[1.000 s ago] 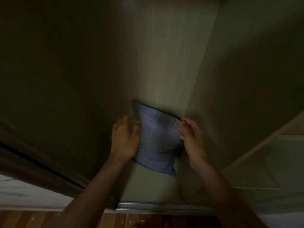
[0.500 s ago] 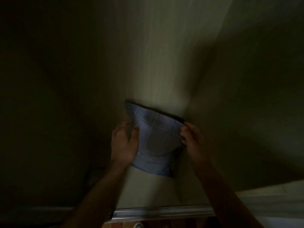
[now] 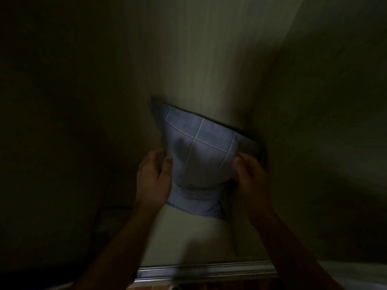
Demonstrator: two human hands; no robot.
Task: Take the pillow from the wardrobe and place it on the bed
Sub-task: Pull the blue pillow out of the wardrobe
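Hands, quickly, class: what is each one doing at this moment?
Left hand: closed on the left edge of the blue pillow.
Right hand: closed on the pillow's right edge.

Very dim interior; pale greenish-beige wood-grain back panel catches a vertical band of light down the middle, while the dark left panel and the shadowed right side panel fall off into near black. Along the bottom runs a silvery metal sliding-door track, with a sliver of reddish-brown wood floor below it.
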